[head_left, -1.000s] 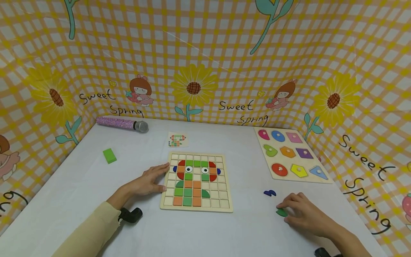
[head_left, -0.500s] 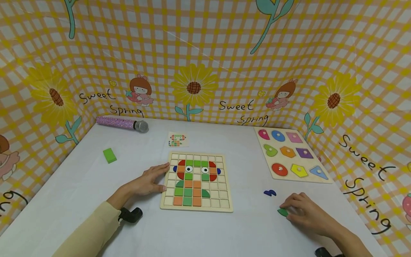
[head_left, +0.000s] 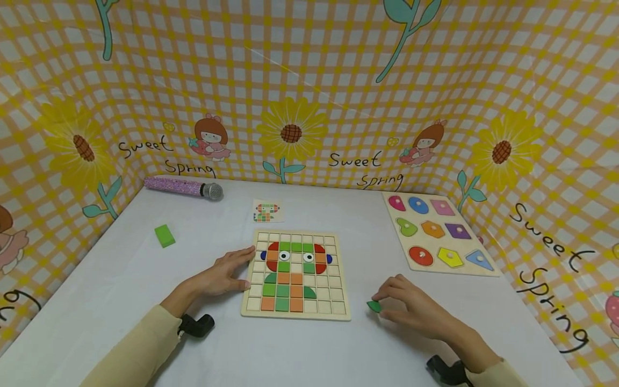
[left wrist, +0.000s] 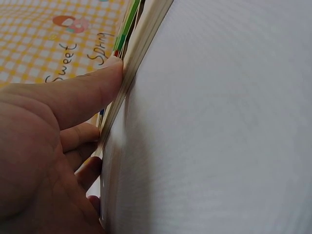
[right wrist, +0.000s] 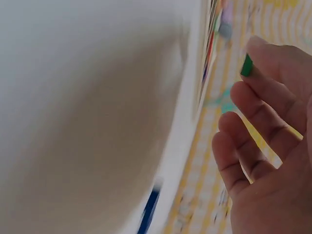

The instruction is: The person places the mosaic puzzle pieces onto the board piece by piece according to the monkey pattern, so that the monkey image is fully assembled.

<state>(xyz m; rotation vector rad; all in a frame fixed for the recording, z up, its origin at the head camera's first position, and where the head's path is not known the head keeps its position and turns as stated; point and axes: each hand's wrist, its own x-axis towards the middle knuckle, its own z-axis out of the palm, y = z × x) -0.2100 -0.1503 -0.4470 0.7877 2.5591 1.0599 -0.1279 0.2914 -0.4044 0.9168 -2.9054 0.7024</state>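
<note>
A wooden grid board (head_left: 333, 312) lies mid-table, with coloured tiles and two eye discs set in its cells. My left hand (head_left: 217, 277) rests against its left edge, thumb and fingers touching the side; in the left wrist view the thumb (left wrist: 90, 95) lies on the board's rim. To the right of the board, my right hand (head_left: 418, 309) pinches a green quarter-round tile (head_left: 374, 306) between thumb and index finger. The right wrist view has this tile (right wrist: 247, 65) at the fingertips, the other fingers loosely bent. A blue piece (right wrist: 148, 209) on the table shows there; the hand hides it from the head view.
A small pattern card (head_left: 268, 210) lies behind the board. At the back left are a glittery microphone (head_left: 184, 187) and a green block (head_left: 165, 236). On the right lies a knobbed shape puzzle (head_left: 416, 236). Checked cloth (head_left: 309, 70) surrounds the table (head_left: 309, 355).
My right hand has moved left toward the board, carrying the green tile. It now covers the spot where two blue pieces lay. My left hand has stayed at the board's edge.
</note>
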